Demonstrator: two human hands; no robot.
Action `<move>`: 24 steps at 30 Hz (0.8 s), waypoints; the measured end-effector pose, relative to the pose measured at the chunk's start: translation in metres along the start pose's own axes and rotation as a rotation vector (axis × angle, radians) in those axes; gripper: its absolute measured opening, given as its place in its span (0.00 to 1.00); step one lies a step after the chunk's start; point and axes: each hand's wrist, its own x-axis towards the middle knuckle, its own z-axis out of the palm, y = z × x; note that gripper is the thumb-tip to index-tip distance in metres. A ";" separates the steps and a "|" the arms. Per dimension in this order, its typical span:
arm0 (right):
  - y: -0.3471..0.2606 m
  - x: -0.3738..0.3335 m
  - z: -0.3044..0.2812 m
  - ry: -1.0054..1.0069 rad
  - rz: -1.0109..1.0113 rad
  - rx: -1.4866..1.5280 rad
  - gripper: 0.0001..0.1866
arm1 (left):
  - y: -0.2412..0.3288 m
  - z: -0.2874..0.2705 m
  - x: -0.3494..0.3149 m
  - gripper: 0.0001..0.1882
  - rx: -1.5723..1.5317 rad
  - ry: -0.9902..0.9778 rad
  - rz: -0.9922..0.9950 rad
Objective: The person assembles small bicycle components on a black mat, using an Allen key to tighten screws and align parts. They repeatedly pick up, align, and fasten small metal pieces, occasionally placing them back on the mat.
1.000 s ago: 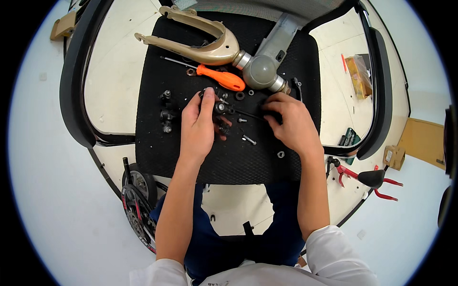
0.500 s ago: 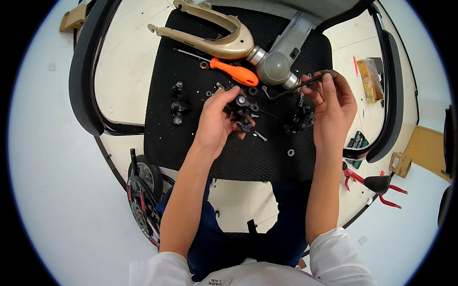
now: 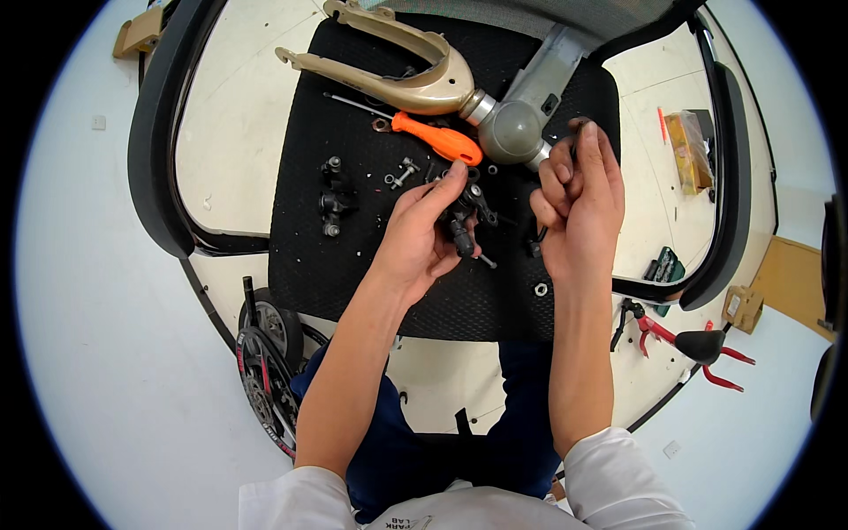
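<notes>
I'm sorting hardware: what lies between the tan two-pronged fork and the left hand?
The head view shows an orange-handled screwdriver, then small silver fasteners, on the black seat.

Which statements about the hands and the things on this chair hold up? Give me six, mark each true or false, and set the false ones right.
1. The left hand holds a black mechanical part. True.
2. The right hand lies open and flat. False: its fingers are curled, with a dark tool, mostly hidden, between them.
3. The gold fork rests on the black seat. True.
4. The fork's prongs point right. False: they point left.
5. An orange-handled screwdriver lies on the near side of the fork. True.
6. The left hand grips the screwdriver. False: neither hand holds it.
</notes>
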 end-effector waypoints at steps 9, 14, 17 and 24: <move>0.008 0.004 0.008 -0.099 0.165 0.194 0.15 | -0.009 0.004 -0.001 0.17 0.103 0.024 0.004; 0.010 0.003 0.009 -0.053 0.200 0.158 0.14 | -0.010 0.007 0.000 0.16 0.116 -0.010 -0.019; 0.012 0.004 0.006 -0.075 0.246 0.193 0.13 | -0.008 0.008 -0.002 0.16 0.140 0.018 -0.029; 0.011 0.004 0.009 -0.031 0.243 0.097 0.12 | -0.013 0.007 0.000 0.16 0.301 0.010 0.135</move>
